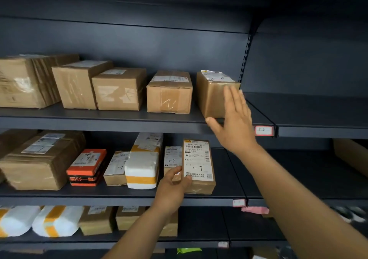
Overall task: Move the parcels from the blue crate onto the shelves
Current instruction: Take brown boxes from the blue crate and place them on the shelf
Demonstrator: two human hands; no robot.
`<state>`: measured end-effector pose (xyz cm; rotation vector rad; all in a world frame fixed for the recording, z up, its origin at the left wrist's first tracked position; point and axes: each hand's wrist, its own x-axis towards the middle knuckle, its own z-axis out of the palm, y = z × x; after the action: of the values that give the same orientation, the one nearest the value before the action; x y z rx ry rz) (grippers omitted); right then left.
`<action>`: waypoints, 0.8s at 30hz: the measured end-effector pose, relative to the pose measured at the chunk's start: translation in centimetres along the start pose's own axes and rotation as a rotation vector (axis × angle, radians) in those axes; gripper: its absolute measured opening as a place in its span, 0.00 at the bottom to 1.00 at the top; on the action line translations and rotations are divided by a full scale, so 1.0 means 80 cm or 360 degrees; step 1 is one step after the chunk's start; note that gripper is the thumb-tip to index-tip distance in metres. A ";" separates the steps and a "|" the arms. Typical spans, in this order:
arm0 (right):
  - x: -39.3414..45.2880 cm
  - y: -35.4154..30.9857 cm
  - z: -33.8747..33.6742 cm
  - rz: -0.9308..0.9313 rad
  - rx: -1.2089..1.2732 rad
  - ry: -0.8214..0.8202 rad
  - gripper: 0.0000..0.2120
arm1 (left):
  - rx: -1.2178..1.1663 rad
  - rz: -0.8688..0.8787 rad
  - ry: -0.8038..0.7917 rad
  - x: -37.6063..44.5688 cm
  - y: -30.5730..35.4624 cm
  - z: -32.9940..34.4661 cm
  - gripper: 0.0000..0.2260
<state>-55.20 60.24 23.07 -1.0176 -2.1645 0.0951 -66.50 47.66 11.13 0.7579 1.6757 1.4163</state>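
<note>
Placement is the step: the left hand (175, 187) grips a labelled parcel (199, 167) marked 1-7 on the middle shelf (225, 201), at 6 o'clock from the open, empty right hand (233, 119). Slide it back, label outward.

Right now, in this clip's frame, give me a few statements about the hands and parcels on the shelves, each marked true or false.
1. The left hand grips the labelled parcel on the middle shelf. True.
2. The right hand is curled into a fist. False: its fingers are straight and spread, beside the rightmost box on the upper shelf.
3. The labelled parcel has "1-7" handwritten on it. True.
4. The orange and black parcel sits on the upper shelf. False: it is on the middle shelf.
5. The upper shelf holds white foam parcels. False: only brown cardboard boxes show there.
</note>
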 end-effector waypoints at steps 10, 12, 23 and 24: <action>-0.180 0.057 0.089 0.0621 0.0398 -0.0636 0.35 | 0.0181 0.0013 -0.0069 0.016 -0.035 0.041 0.20; -0.188 0.072 0.106 0.0726 0.0451 -0.0668 0.32 | 0.0392 0.0067 -0.0136 0.024 -0.052 0.054 0.20; -0.169 0.108 0.207 0.0814 0.0292 -0.0851 0.17 | 0.1328 0.0195 -0.0333 0.103 -0.114 0.060 0.26; -0.162 0.108 0.214 0.0798 0.0239 -0.0903 0.17 | 0.1443 0.0206 -0.0404 0.108 -0.116 0.062 0.27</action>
<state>-55.25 61.06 -0.10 -1.5599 -2.2763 0.8590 -66.14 55.63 0.07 1.4817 2.0629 0.5306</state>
